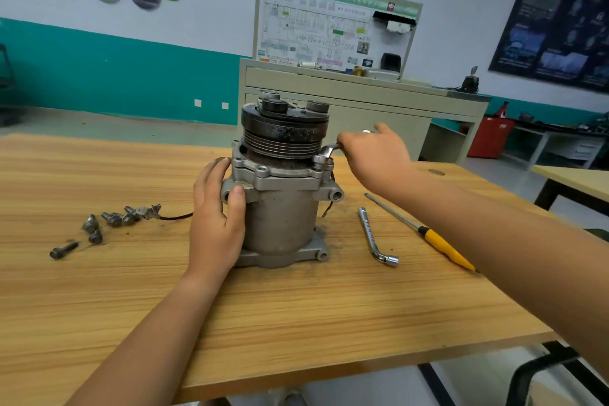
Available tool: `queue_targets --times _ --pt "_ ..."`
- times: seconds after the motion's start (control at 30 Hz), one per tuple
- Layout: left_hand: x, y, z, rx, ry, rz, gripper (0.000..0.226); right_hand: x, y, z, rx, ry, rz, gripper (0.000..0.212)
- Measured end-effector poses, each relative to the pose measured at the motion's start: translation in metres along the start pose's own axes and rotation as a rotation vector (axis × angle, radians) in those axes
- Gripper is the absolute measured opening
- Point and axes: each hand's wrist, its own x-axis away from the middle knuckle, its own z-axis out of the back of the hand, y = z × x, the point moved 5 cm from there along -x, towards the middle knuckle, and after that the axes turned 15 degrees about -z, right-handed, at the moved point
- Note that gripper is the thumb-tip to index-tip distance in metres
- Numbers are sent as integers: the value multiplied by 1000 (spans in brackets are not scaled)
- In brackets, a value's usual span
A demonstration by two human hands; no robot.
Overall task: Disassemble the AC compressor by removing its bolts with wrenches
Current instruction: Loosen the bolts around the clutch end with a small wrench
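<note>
- My right hand (375,155) is curled tight round the handle of a wrench (330,151), just right of the compressor's top.
- The wrench's head points down onto a bolt (324,160) at the right rear corner of the upper flange, below the pulley (285,138). My hand hides most of the handle.
- My left hand (216,217) presses against the left side of the compressor (283,214). The fingers are nearly straight and point up, and the thumb lies on the front by the flange.
- The compressor thus sits between my two hands. It stands upright on the table (296,323), pulley on top and base plate down.
- A socket wrench (375,237) lies just right of the base, and a screwdriver (438,244) with a yellow handle lies beyond it, under my right forearm.
- Loose bolts (108,221) lie in a cluster left of my left hand, one more (63,250) a little apart and nearer me.
- A dark wire (174,217) runs from that cluster towards the compressor.
</note>
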Motion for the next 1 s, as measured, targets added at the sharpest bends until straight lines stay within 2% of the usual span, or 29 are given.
queue_targets --times 0.1,0.13,0.2,0.3,0.5,0.6,0.73,0.8,0.93,1.0 --pt "-1 0 -1 -8 2 7 55 13 24 13 -365 29 -206 27" --pt "-1 1 -1 -9 2 6 55 19 30 18 -470 26 -231 29" --pt "-1 2 -1 -12 1 3 55 32 33 31 -519 26 -178 29" --pt "-2 4 0 -21 0 -11 53 55 31 48 -328 -39 -84 26" --pt "-2 5 0 -17 5 -6 52 79 22 56 -22 -170 -66 27" --pt "-2 5 1 -13 6 2 52 73 16 63 67 -185 -53 31" --pt "-2 5 1 -18 9 12 54 74 0 79 245 -186 58 25" --pt "-2 5 1 -10 7 24 55 79 -10 85 327 -190 115 29" --pt "-2 3 1 -7 3 29 55 85 -17 79 402 -185 155 44" --pt "-2 3 1 2 4 29 55 80 -10 78 354 -175 139 37"
